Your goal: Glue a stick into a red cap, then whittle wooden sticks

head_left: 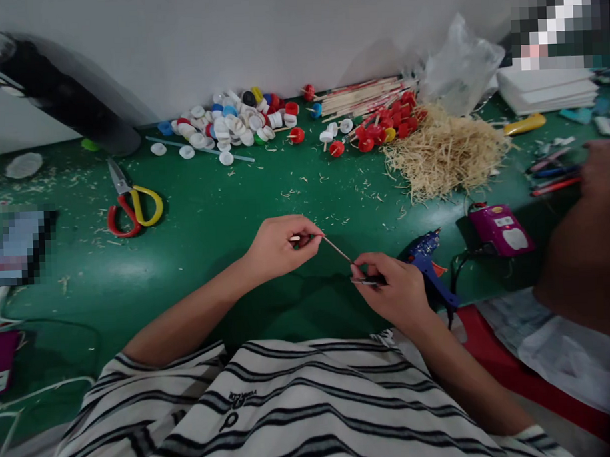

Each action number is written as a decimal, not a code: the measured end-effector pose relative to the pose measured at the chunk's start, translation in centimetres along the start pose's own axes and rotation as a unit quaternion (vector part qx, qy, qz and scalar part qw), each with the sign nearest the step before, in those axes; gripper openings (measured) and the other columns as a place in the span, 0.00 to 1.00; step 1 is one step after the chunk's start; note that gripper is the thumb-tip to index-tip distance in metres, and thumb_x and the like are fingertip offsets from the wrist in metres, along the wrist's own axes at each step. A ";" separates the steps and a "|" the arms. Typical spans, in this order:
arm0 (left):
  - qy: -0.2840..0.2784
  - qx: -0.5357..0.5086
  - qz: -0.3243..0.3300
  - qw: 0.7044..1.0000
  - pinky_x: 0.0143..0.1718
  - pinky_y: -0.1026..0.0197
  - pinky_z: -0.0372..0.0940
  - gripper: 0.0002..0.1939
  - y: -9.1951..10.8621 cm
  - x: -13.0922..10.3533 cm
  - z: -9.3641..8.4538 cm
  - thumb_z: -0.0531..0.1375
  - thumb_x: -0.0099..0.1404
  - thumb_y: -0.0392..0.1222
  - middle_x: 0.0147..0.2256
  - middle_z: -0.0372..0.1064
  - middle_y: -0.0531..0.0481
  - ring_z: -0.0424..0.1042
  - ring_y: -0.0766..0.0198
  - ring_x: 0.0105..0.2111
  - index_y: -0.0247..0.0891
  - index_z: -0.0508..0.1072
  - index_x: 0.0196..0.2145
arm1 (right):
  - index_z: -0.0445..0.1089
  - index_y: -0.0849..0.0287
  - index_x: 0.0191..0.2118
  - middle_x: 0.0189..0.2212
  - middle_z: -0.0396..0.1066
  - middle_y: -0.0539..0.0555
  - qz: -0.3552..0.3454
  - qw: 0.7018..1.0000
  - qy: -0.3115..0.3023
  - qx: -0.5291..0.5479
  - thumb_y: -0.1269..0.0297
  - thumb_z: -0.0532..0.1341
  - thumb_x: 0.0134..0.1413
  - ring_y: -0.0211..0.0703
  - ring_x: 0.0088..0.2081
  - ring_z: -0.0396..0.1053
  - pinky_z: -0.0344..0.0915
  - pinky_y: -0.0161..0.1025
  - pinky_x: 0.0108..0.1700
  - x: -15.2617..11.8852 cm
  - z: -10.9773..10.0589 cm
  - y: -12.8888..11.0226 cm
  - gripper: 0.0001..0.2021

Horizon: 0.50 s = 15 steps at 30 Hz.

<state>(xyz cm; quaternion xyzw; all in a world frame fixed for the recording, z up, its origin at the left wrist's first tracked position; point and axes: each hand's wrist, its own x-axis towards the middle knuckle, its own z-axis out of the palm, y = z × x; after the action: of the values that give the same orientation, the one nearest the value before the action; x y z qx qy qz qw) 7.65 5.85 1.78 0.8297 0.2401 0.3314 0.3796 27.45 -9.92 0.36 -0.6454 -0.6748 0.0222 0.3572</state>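
Over the front middle of the green table, my left hand (288, 246) is closed in a pinch on one end of a thin wooden stick (338, 249). A pale stub shows between its curled fingers. My right hand (394, 289) is closed around a small black tool with a grey end (369, 280); its exact kind is partly hidden by the fingers. The right thumb and forefinger meet the stick's lower right end. Just beyond my right hand lies a blue hot glue gun (429, 261), partly covered by it.
Red-and-yellow scissors (134, 204) lie left. Along the wall are bottle caps (231, 124), wooden sticks (360, 96), red caps on sticks (381, 129) and curly wood shavings (447, 150). A purple power socket (500, 230) sits right, near another person's arm (586, 245). A black bottle (75, 96) stands left.
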 end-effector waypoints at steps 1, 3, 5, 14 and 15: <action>0.000 -0.009 -0.003 1.000 0.22 0.73 0.58 0.05 0.0 0.0 0.0 0.65 0.63 0.32 0.23 0.73 0.56 0.64 0.77 0.21 0.35 0.82 0.31 | 0.76 0.55 0.37 0.21 0.72 0.45 -0.002 1.000 0.001 0.000 0.69 0.64 0.62 0.34 0.21 0.69 0.60 0.32 0.26 0.0 0.1 0.1 0.03; 0.001 -0.026 -0.023 0.999 0.21 0.72 0.57 0.05 0.0 -0.1 0.0 0.64 0.61 0.32 0.21 0.71 0.57 0.63 0.77 0.20 0.36 0.81 0.29 | 0.76 0.55 0.38 0.21 0.72 0.45 0.000 1.000 -0.001 0.000 0.68 0.64 0.62 0.34 0.21 0.68 0.60 0.32 0.26 -0.1 0.2 0.1 0.03; 0.001 -0.046 -0.061 0.997 0.21 0.72 0.56 0.05 0.0 0.0 0.0 0.64 0.60 0.33 0.20 0.69 0.57 0.62 0.76 0.20 0.36 0.80 0.28 | 0.76 0.54 0.38 0.21 0.72 0.45 0.006 1.000 -0.007 0.002 0.67 0.64 0.62 0.35 0.21 0.68 0.60 0.32 0.26 -0.2 0.3 0.1 0.03; 0.015 -0.097 -0.143 0.985 0.21 0.67 0.53 0.05 -0.5 0.4 -0.8 0.66 0.60 0.40 0.21 0.69 0.54 0.59 0.73 0.20 0.37 0.79 0.29 | 0.78 0.55 0.38 0.21 0.73 0.46 0.029 0.999 -0.042 -0.010 0.65 0.64 0.62 0.36 0.22 0.71 0.61 0.33 0.27 -0.5 0.5 0.5 0.04; 0.011 -0.094 -0.143 0.985 0.21 0.66 0.53 0.06 -0.6 0.4 -0.9 0.66 0.61 0.41 0.22 0.70 0.54 0.60 0.73 0.21 0.37 0.80 0.30 | 0.78 0.55 0.38 0.21 0.73 0.46 0.034 0.998 -0.056 -0.024 0.66 0.64 0.61 0.37 0.22 0.71 0.60 0.34 0.27 -0.5 0.6 0.6 0.05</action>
<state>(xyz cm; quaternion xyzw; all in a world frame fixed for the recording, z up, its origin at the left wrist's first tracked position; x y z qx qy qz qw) 7.21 6.87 1.93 0.7439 0.3284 0.3041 0.4962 27.56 -10.00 -0.60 -0.6739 -0.6719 0.0543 0.3026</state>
